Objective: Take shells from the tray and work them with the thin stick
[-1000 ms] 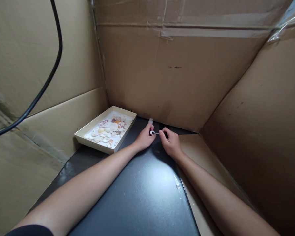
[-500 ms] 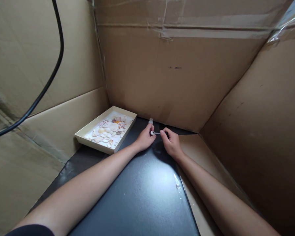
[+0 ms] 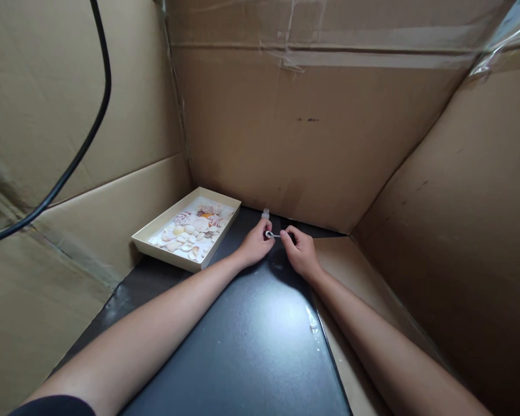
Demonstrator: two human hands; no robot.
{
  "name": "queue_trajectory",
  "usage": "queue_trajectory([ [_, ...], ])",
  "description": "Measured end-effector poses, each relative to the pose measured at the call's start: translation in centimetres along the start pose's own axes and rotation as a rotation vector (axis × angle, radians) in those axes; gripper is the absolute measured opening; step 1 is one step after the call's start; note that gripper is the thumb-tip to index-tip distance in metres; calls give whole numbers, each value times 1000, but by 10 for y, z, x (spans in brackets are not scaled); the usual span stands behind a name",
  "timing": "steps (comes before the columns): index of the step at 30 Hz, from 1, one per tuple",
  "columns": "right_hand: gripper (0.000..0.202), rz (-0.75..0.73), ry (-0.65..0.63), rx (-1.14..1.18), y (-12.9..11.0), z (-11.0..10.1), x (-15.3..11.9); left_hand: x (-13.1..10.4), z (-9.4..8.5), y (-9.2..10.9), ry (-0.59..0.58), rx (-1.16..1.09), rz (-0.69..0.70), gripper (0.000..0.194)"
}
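Near the far end of the dark table, my left hand (image 3: 256, 242) is closed around a small pale object (image 3: 268, 234), too small to name. My right hand (image 3: 300, 249), a little to its right, pinches a thin light stick (image 3: 276, 236) whose left end meets the pale object. Just beyond my left fingers stands a small clear bottle (image 3: 266, 214). To the left of my left hand sits a cream tray (image 3: 164, 259) holding several seashells (image 3: 199, 224).
Cardboard walls (image 3: 268, 133) surround the dark table (image 3: 242, 346) at the back and sides. A flat cardboard sheet (image 3: 338, 260) lies under my right forearm. A black cable (image 3: 106, 75) hangs at the upper left.
My right fingers have shifted slightly left and changed their hold on the stick. The pale object looks slightly turned in my left hand.
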State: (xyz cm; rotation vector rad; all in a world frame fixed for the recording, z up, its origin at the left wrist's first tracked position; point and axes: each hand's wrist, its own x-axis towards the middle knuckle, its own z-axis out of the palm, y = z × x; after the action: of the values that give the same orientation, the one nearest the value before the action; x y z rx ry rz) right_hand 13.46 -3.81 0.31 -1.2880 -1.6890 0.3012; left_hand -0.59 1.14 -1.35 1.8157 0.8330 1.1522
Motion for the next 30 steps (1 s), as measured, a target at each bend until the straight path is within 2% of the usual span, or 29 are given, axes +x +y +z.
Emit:
queue_trajectory([
  [10, 32, -1, 25, -27, -3, -2, -1, 0, 0, 5, -21, -38, -47, 20],
  [15, 33, 108, 40, -155, -1, 0, 1, -1, 0, 6, -36, -33, -49, 20],
  [21, 35, 20, -18, -38, 2, 0, 0, -1, 0, 4, -40, -52, -65, 22],
  [26, 34, 68, 18, -88, 2, 0, 1, -1, 0, 3, -43, -49, -62, 23],
  [30, 33, 37, -15, -43, 2, 0, 1, 0, -1, 2, -42, -22, -44, 22],
])
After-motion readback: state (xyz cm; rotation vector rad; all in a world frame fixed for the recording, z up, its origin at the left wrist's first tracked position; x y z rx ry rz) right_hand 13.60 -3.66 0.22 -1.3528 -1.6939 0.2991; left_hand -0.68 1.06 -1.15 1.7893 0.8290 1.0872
